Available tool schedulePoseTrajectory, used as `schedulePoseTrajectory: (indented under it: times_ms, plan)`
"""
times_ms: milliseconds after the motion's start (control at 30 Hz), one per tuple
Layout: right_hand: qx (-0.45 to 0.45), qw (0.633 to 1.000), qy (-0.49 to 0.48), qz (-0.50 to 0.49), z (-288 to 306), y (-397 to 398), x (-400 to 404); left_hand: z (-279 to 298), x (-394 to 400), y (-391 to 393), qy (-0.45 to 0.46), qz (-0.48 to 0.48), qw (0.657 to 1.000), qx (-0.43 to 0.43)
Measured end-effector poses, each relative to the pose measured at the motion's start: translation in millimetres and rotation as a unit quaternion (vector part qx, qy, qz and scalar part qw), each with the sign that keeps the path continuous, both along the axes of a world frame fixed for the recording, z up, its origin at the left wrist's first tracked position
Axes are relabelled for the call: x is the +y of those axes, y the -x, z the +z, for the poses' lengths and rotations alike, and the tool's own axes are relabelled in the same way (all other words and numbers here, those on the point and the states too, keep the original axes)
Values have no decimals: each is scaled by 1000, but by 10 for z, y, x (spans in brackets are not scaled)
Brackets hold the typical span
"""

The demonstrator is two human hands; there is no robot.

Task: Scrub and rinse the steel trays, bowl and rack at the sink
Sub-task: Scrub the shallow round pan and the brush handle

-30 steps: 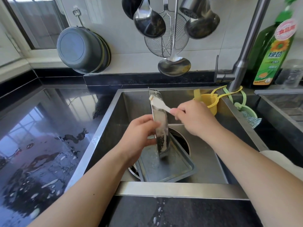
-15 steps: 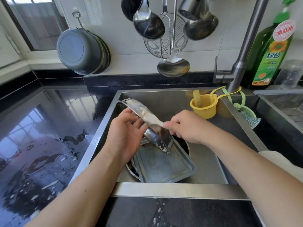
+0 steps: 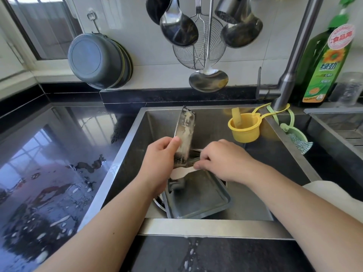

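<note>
Left hand [image 3: 160, 163] grips upright tray [image 3: 184, 134] by edge; half second ago tray lay tilted left. Right hand [image 3: 222, 160], fingers curled on white scrubber [image 3: 181, 171], now low behind tray. Second tray [image 3: 198, 199] flat in sink [image 3: 290, 154]. Scrubbing continues; no rinse yet.

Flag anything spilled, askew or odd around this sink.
Water is splashed across the black counter left of the sink, with drips on its front edge. The left hand holds a soapy steel tray upright on edge, as scrubbing requires.

A home kitchen: steel sink [image 3: 125, 165], hanging ladles [image 3: 177, 29], dish soap [image 3: 326, 61].
</note>
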State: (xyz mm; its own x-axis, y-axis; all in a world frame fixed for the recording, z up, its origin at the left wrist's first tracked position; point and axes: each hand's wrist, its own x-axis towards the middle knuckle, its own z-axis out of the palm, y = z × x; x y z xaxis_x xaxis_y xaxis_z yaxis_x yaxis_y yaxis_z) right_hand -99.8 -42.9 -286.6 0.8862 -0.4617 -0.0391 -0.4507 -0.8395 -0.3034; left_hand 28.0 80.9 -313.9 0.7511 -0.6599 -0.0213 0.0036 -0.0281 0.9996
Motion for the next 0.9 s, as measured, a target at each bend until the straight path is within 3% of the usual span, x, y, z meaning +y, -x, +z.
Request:
schedulePoseTrajectory:
  times_ms: [100, 167, 233, 333, 500, 600, 700, 833, 900]
  plan:
    - [-108, 994, 3, -23, 65, -34, -57, 33, 9, -40, 42, 12, 995, 87]
    - [-126, 992, -13, -24, 91, -51, -78, 47, 23, -38, 37, 4, 993, 113]
    - [-46, 999, -28, 1, 66, -25, -62, 68, 21, -13, 45, 7, 991, 124]
    - [76, 996, 48, 27, -12, 27, 0, 98, 25, 3, 58, 15, 988, 139]
    - [-114, 993, 15, -15, 105, -28, -63, 107, 52, -43, 90, 16, 984, 156]
    - [-34, 999, -34, 0, 67, -20, -73, 100, 54, -47, 90, 21, 984, 152]
    - [36, 999, 19, 12, 0, 13, -65, 86, 52, -74, 102, 27, 981, 160]
    - [-91, 996, 13, -20, 75, -20, -112, 114, 76, -92, 158, 35, 964, 210]
    - [-106, 993, -21, -38, 73, -45, -135, 135, 93, -80, 187, 32, 953, 235]
